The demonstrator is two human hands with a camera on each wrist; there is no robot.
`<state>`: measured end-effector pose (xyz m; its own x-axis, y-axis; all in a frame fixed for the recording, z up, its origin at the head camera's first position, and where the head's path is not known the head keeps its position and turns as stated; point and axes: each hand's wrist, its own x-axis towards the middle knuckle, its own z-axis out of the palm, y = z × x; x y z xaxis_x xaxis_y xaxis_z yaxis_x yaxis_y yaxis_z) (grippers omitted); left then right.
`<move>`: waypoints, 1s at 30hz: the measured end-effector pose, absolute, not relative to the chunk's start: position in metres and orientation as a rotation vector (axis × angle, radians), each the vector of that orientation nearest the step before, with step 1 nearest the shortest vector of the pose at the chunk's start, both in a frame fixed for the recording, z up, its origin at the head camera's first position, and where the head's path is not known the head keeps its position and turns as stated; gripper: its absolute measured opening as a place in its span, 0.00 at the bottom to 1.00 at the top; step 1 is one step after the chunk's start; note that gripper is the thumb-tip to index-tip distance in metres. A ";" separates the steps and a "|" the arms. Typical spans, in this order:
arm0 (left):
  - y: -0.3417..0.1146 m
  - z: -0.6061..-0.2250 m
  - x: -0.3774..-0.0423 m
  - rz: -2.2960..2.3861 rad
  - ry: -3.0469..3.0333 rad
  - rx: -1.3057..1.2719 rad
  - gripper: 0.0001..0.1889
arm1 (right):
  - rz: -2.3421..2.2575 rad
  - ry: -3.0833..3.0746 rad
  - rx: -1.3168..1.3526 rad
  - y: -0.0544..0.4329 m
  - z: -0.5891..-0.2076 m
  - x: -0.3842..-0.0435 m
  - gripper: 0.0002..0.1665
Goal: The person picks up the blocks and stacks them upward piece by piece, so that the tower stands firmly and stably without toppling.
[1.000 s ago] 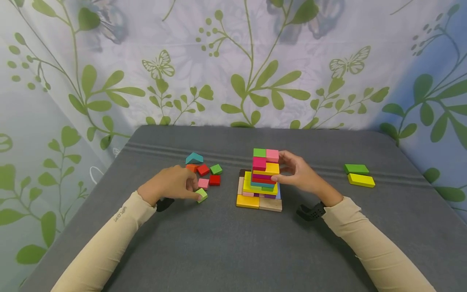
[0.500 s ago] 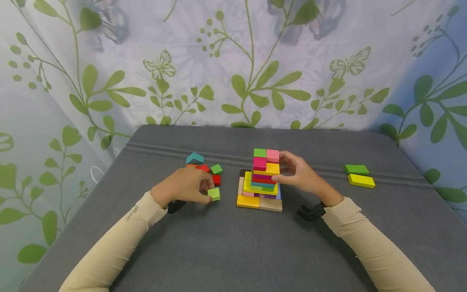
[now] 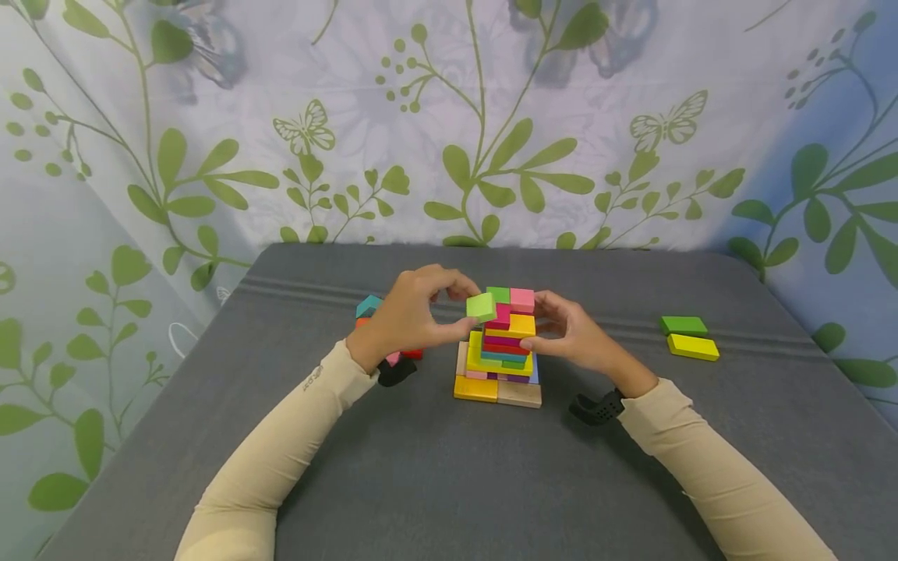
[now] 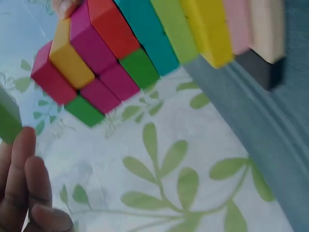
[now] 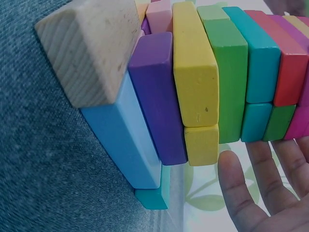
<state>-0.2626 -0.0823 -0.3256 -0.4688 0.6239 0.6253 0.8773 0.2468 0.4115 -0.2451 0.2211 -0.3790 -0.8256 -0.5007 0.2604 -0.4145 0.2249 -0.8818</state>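
My left hand (image 3: 414, 312) pinches a light green block (image 3: 481, 308) between thumb and fingers, held up at the upper left of the block tower (image 3: 505, 350). In the left wrist view that green block (image 4: 8, 116) shows at the left edge, a gap away from the tower's top. Layers of coloured wooden blocks make up the tower, with a green block (image 3: 499, 294) and a pink block (image 3: 522, 299) on top. My right hand (image 3: 578, 335) stands at the tower's right side, thumb at the front edge. In the right wrist view its fingers (image 5: 263, 169) reach along the tower, tips close to the blocks.
Loose blocks lie left of the tower, partly hidden by my left arm, among them a teal roof-shaped block (image 3: 368, 305). To the right lie a green block (image 3: 683, 326) and a yellow block (image 3: 692, 347). A patterned cloth (image 3: 393, 117) hangs behind the grey table (image 3: 449, 483).
My left hand has lifted the light green block from beside the loose blocks and carried it right and up to the tower's top. My right hand has stayed at the tower.
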 end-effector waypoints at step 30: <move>-0.044 -0.328 -0.267 -0.743 -2.252 -1.347 0.31 | -1.686 2.374 -0.963 0.222 -0.379 -0.245 0.33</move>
